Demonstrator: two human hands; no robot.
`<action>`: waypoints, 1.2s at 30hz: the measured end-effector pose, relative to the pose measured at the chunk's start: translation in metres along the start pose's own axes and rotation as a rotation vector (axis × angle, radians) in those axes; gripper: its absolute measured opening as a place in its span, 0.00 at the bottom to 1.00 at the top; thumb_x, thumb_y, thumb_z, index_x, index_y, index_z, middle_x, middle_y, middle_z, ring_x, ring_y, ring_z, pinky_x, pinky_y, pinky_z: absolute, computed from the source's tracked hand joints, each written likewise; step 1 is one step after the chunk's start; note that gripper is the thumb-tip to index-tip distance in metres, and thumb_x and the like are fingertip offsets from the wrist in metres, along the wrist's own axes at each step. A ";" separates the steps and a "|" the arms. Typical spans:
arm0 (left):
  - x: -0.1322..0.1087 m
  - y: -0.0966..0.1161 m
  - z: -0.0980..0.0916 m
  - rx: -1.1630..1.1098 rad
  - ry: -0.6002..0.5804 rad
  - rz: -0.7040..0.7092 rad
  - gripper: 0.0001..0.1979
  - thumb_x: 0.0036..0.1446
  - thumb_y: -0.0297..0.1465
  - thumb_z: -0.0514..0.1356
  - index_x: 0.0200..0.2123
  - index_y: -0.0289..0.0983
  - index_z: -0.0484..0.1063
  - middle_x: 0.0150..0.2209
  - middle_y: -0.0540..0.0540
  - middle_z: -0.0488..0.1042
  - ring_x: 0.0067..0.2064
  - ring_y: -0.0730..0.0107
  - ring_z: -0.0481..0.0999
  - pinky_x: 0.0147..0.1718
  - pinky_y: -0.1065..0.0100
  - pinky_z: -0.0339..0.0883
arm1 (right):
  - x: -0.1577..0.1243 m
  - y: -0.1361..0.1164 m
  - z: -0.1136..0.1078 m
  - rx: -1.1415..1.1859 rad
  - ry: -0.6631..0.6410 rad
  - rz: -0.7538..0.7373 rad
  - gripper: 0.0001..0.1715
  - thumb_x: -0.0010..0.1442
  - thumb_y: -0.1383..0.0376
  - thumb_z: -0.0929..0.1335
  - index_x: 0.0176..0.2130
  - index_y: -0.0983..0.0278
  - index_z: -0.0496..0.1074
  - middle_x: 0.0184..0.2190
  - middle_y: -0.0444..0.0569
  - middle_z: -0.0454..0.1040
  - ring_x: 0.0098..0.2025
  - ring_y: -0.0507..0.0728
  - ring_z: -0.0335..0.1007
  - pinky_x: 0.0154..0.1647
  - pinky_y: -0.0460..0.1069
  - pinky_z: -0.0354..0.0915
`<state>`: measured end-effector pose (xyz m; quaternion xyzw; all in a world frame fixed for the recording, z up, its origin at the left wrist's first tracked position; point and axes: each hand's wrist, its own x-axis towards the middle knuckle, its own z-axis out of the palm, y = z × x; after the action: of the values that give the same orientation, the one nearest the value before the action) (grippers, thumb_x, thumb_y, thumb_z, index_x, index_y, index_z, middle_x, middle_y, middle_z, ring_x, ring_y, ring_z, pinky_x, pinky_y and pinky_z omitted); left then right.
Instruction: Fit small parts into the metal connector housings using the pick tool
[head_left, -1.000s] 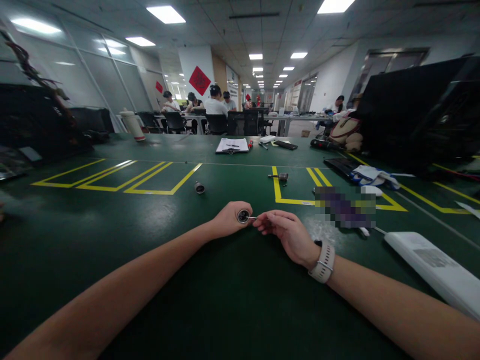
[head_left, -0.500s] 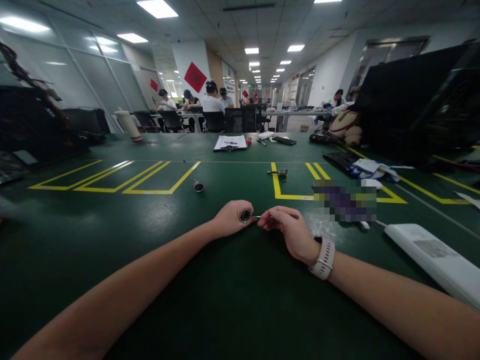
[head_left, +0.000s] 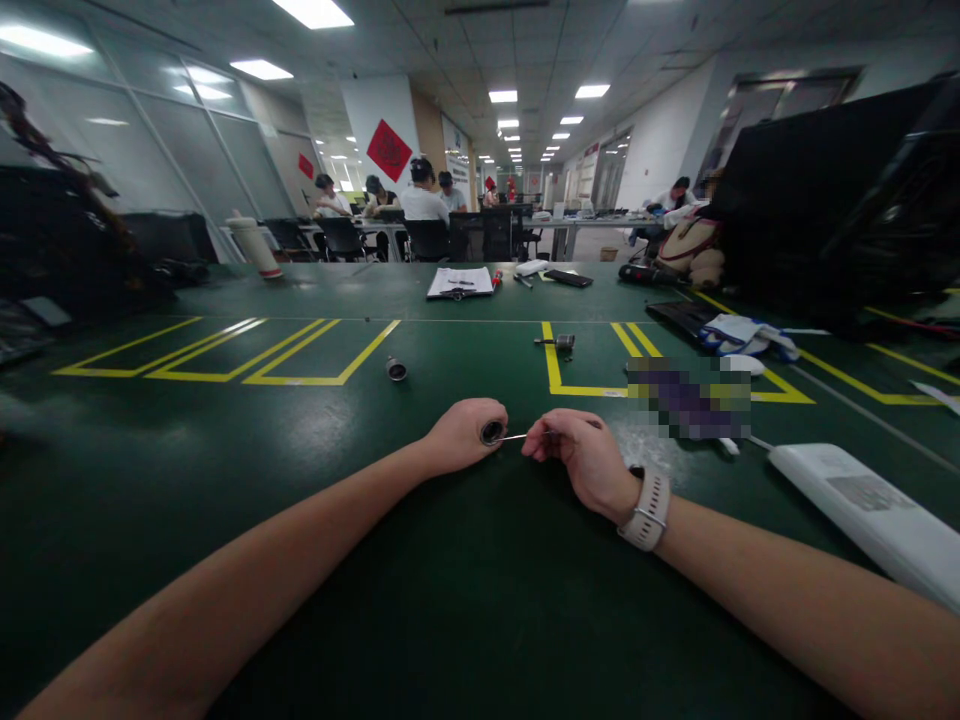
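Note:
My left hand (head_left: 466,434) is closed around a small round metal part (head_left: 492,432), its dark open end turned toward me. A thin metal rod (head_left: 513,437), perhaps a hex key or a screwdriver shaft, runs from that part to my right hand (head_left: 576,452), whose fingers pinch its other end. The rod's tip at the metal part is too small to make out clearly. Farther off, a similar metal cylinder (head_left: 397,369) stands on the green table, and another metal piece with a stem (head_left: 556,343) lies on the yellow tape.
A white power strip (head_left: 862,515) lies at the right, with a blurred purple object (head_left: 686,400) beyond it. Gloves (head_left: 750,336), a clipboard (head_left: 461,282) and a black phone-like slab (head_left: 568,278) lie farther back. A white bottle (head_left: 255,246) stands at the left. Several people sit in the background.
My right hand has drawn slightly right, away from my left hand, and more of the thin rod shows between them. The left hand stays nearly in place.

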<state>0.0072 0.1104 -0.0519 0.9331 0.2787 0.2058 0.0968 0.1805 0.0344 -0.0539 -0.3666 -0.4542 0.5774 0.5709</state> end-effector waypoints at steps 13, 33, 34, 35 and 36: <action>0.001 0.003 -0.002 -0.034 0.035 -0.060 0.03 0.50 0.28 0.57 0.25 0.35 0.66 0.25 0.51 0.68 0.27 0.73 0.67 0.27 0.72 0.60 | -0.004 -0.001 0.003 -0.109 -0.044 -0.045 0.11 0.56 0.62 0.65 0.28 0.65 0.75 0.27 0.48 0.75 0.30 0.54 0.68 0.34 0.50 0.61; 0.001 0.001 -0.001 -0.046 0.031 -0.071 0.03 0.49 0.26 0.57 0.25 0.35 0.65 0.24 0.52 0.67 0.26 0.74 0.67 0.25 0.73 0.58 | -0.010 -0.007 0.007 -0.422 -0.073 -0.216 0.12 0.57 0.63 0.64 0.28 0.63 0.76 0.28 0.47 0.75 0.34 0.56 0.69 0.38 0.52 0.62; 0.000 0.001 -0.001 -0.048 0.032 -0.068 0.03 0.49 0.26 0.57 0.25 0.35 0.65 0.24 0.52 0.67 0.26 0.74 0.67 0.25 0.73 0.58 | -0.008 -0.007 0.006 -0.354 -0.075 -0.173 0.12 0.57 0.63 0.65 0.28 0.63 0.76 0.27 0.47 0.75 0.33 0.56 0.68 0.37 0.52 0.62; 0.000 0.001 -0.001 -0.049 0.034 -0.065 0.03 0.49 0.26 0.57 0.25 0.35 0.65 0.24 0.51 0.67 0.26 0.74 0.67 0.25 0.73 0.59 | -0.007 -0.006 0.004 -0.278 -0.072 -0.126 0.12 0.56 0.63 0.65 0.27 0.63 0.76 0.27 0.47 0.75 0.32 0.55 0.68 0.36 0.51 0.62; 0.000 0.001 -0.001 -0.051 0.036 -0.062 0.03 0.50 0.26 0.57 0.25 0.35 0.65 0.24 0.51 0.67 0.26 0.74 0.67 0.25 0.73 0.59 | -0.005 -0.006 0.003 -0.208 -0.068 -0.083 0.12 0.55 0.63 0.65 0.27 0.64 0.75 0.27 0.48 0.75 0.31 0.55 0.68 0.35 0.51 0.61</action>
<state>0.0072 0.1099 -0.0513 0.9173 0.3039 0.2266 0.1221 0.1801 0.0292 -0.0479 -0.3849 -0.5458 0.5150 0.5373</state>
